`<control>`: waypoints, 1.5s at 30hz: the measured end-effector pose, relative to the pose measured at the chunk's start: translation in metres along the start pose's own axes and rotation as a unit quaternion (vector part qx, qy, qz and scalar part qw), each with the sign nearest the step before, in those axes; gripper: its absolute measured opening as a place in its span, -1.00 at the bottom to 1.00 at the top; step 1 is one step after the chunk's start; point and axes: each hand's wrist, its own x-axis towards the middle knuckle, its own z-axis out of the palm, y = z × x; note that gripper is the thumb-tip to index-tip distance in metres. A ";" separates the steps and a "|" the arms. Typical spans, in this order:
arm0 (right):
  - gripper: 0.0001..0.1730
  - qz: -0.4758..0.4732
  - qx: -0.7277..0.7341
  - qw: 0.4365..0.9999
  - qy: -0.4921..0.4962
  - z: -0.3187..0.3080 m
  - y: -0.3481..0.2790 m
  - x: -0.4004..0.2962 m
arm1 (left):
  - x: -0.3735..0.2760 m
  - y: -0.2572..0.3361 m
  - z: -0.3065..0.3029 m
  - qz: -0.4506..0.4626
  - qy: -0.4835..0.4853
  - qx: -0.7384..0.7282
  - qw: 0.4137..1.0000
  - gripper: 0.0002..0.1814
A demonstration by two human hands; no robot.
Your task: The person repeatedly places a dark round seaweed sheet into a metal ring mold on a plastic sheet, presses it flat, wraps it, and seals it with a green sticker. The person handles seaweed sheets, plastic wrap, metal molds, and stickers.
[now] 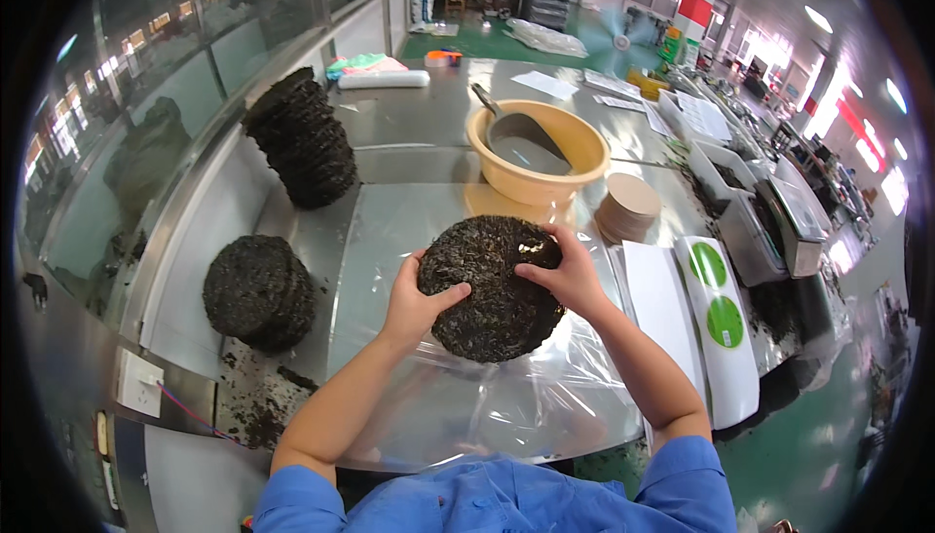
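Between my two hands is a round, dark sheet of dried seaweed (486,292), with a few small holes near its upper right edge. My left hand (424,299) grips its left side, thumb on top. At the right edge my right hand (573,270) holds it the same way, the thumb lying across the face. Beneath it, clear plastic film (504,409) is spread over the metal table (409,120). A short stack of similar dark rounds (256,292) stands to the left, and a taller, leaning stack (303,142) rises behind it.
A yellow plastic basin (540,186) holds a grey scoop (526,140). Round cardboard discs (630,204) are stacked beside it. A sheet of green round labels (716,314) lies at right, near a weighing scale (792,219) and white bins (719,167). A wall socket (139,383) has a cable.
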 end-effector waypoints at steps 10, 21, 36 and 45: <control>0.16 0.010 -0.291 0.955 -0.052 0.046 0.096 -0.015 | 0.008 -0.056 0.040 -0.033 -0.023 0.248 0.968 -0.03; -0.36 -0.058 -0.119 0.990 0.057 0.018 0.105 -0.030 | 0.026 -0.053 0.068 0.172 -0.337 0.467 0.800 0.02; -0.60 -0.294 -0.377 0.866 -0.146 -0.006 0.097 -0.044 | 0.033 -0.074 0.084 0.097 -0.431 0.599 0.668 0.20; -0.51 -0.011 -0.258 0.965 0.054 -0.035 0.122 -0.071 | 0.029 -0.064 0.093 0.129 -0.379 0.559 0.726 0.13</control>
